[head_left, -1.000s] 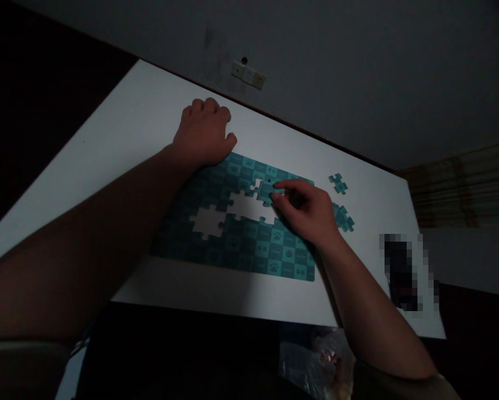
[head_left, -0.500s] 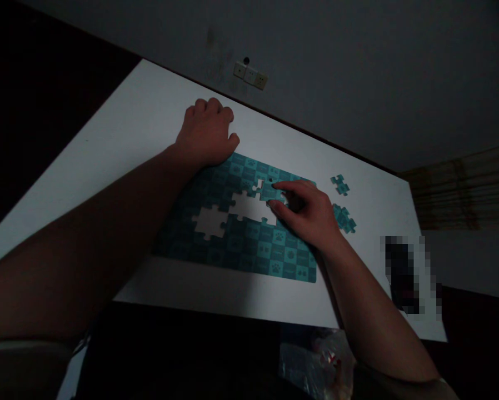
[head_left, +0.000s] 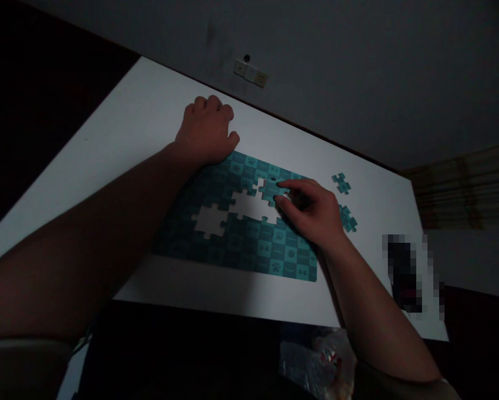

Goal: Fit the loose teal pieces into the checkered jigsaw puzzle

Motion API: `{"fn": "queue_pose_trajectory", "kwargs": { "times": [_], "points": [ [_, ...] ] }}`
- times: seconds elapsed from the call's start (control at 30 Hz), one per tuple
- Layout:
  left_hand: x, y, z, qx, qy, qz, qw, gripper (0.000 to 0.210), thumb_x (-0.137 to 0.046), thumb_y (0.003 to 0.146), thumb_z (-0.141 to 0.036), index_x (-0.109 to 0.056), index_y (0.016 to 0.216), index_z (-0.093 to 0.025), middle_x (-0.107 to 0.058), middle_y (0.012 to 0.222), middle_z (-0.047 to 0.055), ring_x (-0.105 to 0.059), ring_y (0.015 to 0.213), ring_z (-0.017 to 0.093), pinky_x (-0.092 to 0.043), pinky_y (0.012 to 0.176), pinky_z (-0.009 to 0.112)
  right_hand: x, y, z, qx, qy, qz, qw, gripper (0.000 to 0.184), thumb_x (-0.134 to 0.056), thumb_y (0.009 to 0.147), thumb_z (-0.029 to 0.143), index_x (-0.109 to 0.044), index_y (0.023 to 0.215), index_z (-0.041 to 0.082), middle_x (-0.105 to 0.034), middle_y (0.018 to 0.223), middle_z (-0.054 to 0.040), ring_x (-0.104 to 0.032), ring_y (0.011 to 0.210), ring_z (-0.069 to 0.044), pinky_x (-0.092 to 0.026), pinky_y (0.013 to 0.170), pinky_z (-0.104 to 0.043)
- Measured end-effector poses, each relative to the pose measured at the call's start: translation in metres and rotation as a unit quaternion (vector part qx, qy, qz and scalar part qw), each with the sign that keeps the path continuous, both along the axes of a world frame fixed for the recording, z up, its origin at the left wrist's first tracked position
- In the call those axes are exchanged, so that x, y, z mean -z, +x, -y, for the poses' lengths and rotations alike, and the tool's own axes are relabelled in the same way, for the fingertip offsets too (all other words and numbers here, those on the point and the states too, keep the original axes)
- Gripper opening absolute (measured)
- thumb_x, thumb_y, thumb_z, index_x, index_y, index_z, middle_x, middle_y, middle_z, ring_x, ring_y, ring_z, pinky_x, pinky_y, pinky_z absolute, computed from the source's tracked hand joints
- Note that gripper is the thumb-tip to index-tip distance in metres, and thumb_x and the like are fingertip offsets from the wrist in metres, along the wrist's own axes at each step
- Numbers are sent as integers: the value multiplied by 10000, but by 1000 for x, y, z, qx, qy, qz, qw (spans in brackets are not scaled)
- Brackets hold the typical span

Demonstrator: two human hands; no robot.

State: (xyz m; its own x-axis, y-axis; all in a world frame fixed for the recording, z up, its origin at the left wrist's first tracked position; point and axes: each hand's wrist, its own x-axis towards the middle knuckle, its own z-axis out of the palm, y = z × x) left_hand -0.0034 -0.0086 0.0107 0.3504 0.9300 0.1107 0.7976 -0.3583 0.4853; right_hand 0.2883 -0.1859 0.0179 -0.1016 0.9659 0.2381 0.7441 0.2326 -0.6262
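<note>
A teal jigsaw puzzle (head_left: 283,250) with a checked pattern of paw prints lies on the white table, with an irregular gap across its middle. My right hand (head_left: 318,214) is over the puzzle's right part. Its thumb and forefinger pinch the right side of a teal puzzle piece (head_left: 271,190), at the upper right of the gap. Whether that piece lies flat or is tilted, I cannot tell. My left hand (head_left: 208,130) rests palm down by the puzzle's far left edge, thumb apart, fingers bent over and holding nothing visible.
Loose puzzle pieces (head_left: 341,183) lie to the right of the puzzle, with more pieces (head_left: 348,218) partly behind my right hand. A dark blurred-out object (head_left: 403,272) is at the table's right end. Clear plastic bags (head_left: 316,361) are below the near edge. A wall socket (head_left: 250,73) is beyond the table.
My right hand has shifted slightly to the right, the pinched piece moving a little with it. More of the lower loose pieces is now covered by the hand. My left hand stays put.
</note>
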Motion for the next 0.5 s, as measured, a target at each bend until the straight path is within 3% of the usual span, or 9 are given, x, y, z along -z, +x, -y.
{"fn": "queue_pose_trajectory", "kwargs": {
  "times": [0.2, 0.5],
  "points": [
    [-2, 1, 2, -3, 1, 1, 1000, 923, -789, 923, -666, -756, 1829, -492, -829, 1620, 115, -454, 1758, 647, -430, 1413, 924, 1, 1, 0, 7, -4, -4, 1000, 223, -950, 1019, 386, -976, 1240, 376, -857, 985, -65, -782, 854, -333, -661, 865, -569],
    [-2, 0, 1, 1, -17, 23, 1000, 957, -694, 936, -743, -704, 1871, -542, -826, 1606, 89, -410, 1777, 624, -329, 1481, 926, -1, 0, 1, 14, -15, -1, 1000, 225, -913, 1022, 401, -963, 1238, 366, -849, 971, -57, -761, 829, -316, -643, 844, -549]
  ]
}}
